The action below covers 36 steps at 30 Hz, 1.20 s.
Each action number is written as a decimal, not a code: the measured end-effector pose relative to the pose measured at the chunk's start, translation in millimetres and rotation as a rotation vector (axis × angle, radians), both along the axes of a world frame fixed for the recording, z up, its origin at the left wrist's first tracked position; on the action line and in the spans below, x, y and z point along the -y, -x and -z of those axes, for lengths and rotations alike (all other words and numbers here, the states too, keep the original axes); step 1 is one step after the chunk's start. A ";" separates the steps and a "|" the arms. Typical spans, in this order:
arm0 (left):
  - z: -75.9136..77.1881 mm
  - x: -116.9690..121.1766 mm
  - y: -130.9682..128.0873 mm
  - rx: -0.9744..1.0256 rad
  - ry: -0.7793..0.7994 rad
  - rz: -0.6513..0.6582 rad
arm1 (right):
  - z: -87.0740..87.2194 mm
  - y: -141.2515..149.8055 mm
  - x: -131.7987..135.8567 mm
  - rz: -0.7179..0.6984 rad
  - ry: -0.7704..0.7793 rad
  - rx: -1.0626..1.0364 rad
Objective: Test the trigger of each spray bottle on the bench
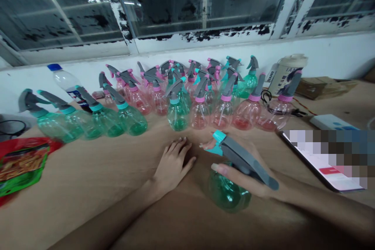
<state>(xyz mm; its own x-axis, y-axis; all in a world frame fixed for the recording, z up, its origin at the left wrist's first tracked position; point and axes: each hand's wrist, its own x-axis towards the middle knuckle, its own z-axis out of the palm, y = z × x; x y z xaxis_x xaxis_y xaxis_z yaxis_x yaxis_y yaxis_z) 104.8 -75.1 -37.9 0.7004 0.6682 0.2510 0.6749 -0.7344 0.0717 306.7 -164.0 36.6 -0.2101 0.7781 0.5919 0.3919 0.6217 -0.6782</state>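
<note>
A green spray bottle point(230, 191) with a grey and teal trigger head stands near me, a little tilted. My right hand point(249, 175) is wrapped round its neck below the trigger head, thumb in front and some fingers hidden behind. My left hand point(172, 162) lies palm down on the table point(96, 187), fingers stretched out, holding nothing. Just beyond it stands another green spray bottle point(177, 115), beside a pink spray bottle point(200, 114) in the front row.
Several pink and green spray bottles point(225, 113) stand in rows along the wall. To the left are a red and green snack packet point(26, 164) and a blue-capped bottle point(63, 78). On the right lie a phone point(310, 160), a white box point(334, 122) and a coffee cup point(285, 74).
</note>
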 end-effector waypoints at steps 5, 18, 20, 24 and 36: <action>1.0 0.2 0.8 0.011 -0.011 0.004 | 8.4 1.4 0.2 0.017 -0.008 -0.047; 3.1 -0.6 0.6 0.014 -0.023 -0.004 | 12.3 0.1 0.3 0.054 0.051 -0.011; 3.6 -0.8 0.8 0.015 -0.022 -0.003 | 11.5 0.7 0.7 0.051 0.042 -0.009; 4.0 -0.8 0.8 0.021 -0.024 -0.001 | 6.9 3.0 1.7 0.057 0.009 -0.002; -5.7 9.5 2.0 0.112 0.088 0.015 | 2.5 3.2 -0.7 0.052 0.010 0.023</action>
